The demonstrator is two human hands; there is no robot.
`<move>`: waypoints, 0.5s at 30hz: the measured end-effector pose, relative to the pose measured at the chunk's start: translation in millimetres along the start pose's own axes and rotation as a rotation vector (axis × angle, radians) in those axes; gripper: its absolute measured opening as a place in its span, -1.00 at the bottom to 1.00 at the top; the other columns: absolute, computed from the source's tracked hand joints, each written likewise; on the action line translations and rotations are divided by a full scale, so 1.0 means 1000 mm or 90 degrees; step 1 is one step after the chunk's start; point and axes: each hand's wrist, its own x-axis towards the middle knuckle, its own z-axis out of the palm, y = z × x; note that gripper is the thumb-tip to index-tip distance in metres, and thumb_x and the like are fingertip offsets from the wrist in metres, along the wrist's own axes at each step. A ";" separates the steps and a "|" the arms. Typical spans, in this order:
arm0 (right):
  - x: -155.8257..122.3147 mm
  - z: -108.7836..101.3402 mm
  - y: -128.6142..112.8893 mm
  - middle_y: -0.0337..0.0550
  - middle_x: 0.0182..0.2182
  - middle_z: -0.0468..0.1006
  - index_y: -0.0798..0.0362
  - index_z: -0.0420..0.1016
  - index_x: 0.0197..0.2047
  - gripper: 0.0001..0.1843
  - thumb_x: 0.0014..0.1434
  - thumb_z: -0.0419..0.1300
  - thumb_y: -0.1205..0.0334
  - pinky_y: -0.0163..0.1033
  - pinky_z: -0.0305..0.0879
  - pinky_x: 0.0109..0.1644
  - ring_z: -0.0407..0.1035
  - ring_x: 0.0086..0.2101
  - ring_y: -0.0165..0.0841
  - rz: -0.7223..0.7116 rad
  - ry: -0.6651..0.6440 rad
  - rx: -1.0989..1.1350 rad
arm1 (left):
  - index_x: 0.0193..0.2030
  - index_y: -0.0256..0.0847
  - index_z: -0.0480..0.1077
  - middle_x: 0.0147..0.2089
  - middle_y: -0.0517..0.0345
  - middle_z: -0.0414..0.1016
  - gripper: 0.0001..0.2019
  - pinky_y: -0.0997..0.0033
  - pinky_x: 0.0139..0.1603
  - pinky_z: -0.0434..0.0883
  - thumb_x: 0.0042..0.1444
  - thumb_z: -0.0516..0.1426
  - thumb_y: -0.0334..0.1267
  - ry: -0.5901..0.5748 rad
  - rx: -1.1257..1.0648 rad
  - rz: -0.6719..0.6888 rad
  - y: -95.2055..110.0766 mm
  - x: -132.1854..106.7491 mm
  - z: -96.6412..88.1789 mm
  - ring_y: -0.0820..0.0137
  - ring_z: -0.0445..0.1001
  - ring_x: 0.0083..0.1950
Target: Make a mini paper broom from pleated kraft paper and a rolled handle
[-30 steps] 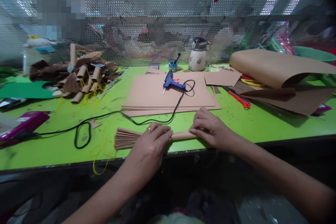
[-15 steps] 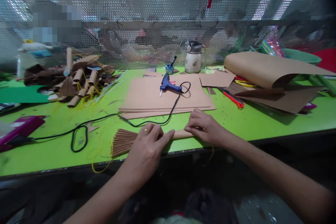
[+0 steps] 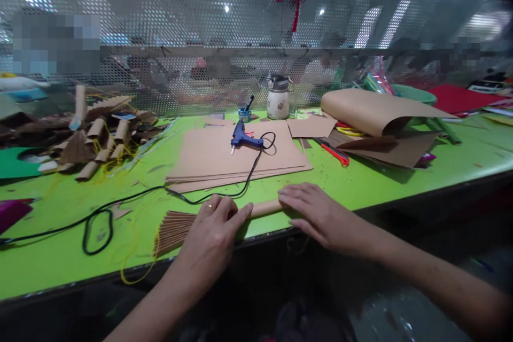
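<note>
A brown paper tube point(image 3: 265, 208) lies along the front edge of the green table, with pleated brown paper point(image 3: 174, 231) fanning out at its left end. My left hand point(image 3: 216, 227) is closed round the place where pleats and tube meet, hiding the joint. My right hand point(image 3: 316, 214) rests over the tube's right end with fingers stretched out and thumb apart, covering that end. A thin yellow string point(image 3: 138, 279) hangs in a loop by the pleats.
Behind my hands a blue glue gun point(image 3: 245, 140) lies on stacked brown card sheets point(image 3: 200, 155), its black cord point(image 3: 136, 195) running left. A red utility knife point(image 3: 336, 155) and large brown paper point(image 3: 360, 107) are on the right. Paper tubes point(image 3: 96, 128) pile up at left; a bottle point(image 3: 278, 104) stands behind.
My right hand has gone from pinching the tube to lying over its right end with fingers extended. My left hand keeps its hold. The view has turned to the right.
</note>
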 end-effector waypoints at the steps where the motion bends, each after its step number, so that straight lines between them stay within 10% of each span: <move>1: -0.002 0.003 -0.006 0.08 0.20 0.33 0.15 0.18 0.29 -0.49 0.32 0.03 0.17 0.14 0.05 0.28 0.13 0.20 -0.12 0.002 -0.028 -0.031 | 0.14 -0.28 0.33 -0.20 -0.04 0.33 -0.59 0.11 -0.15 0.32 0.16 0.03 -0.53 0.001 0.002 0.002 -0.001 0.001 0.001 0.20 0.20 -0.18; 15: -0.009 0.020 -0.010 0.06 0.29 0.19 0.13 0.09 0.32 -0.39 0.32 -0.01 0.00 0.04 0.04 0.31 0.07 0.26 -0.21 0.064 0.032 -0.044 | 0.12 -0.22 0.34 -0.12 -0.04 0.37 -0.62 0.12 -0.10 0.29 0.18 0.02 -0.52 0.001 0.016 -0.009 0.000 0.001 0.003 0.18 0.21 -0.11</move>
